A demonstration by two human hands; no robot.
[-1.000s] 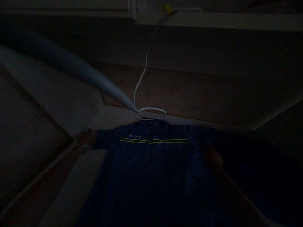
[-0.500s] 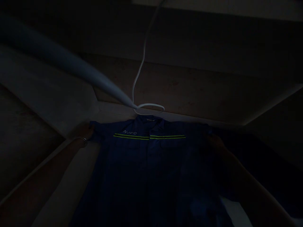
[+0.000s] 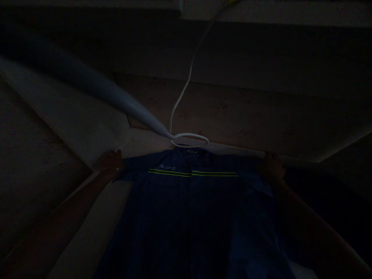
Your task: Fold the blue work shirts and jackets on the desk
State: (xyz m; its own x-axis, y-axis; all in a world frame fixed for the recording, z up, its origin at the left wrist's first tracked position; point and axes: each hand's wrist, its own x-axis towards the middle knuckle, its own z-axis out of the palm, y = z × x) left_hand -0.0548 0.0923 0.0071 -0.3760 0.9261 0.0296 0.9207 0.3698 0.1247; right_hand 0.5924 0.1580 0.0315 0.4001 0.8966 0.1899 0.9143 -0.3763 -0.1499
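Observation:
In dim light a dark blue work jacket (image 3: 174, 201) lies spread out with its collar away from me. Two yellow-green stripes and the letters NJPC cross its chest, and a small label shows inside the collar. At the sleeve on the left, my left hand (image 3: 112, 162), with a bangle on its wrist, has its fingers closed on the cloth. My right hand (image 3: 272, 168) grips the opposite sleeve near the shoulder. Darkness hides the fingertips and the lower part of the jacket.
A white cable (image 3: 188, 77) hangs in front of the view and makes a loop just above the collar. Its blurred near part (image 3: 124, 102) crosses from the upper left. Beyond the jacket stands a brownish patterned panel (image 3: 203, 104). More dark cloth (image 3: 328, 201) lies to the right.
The view has shifted, so the jacket and cable sit a little farther right and lower. My hands have shifted their hold on the sleeves, with the fingers now pointing farther forward.

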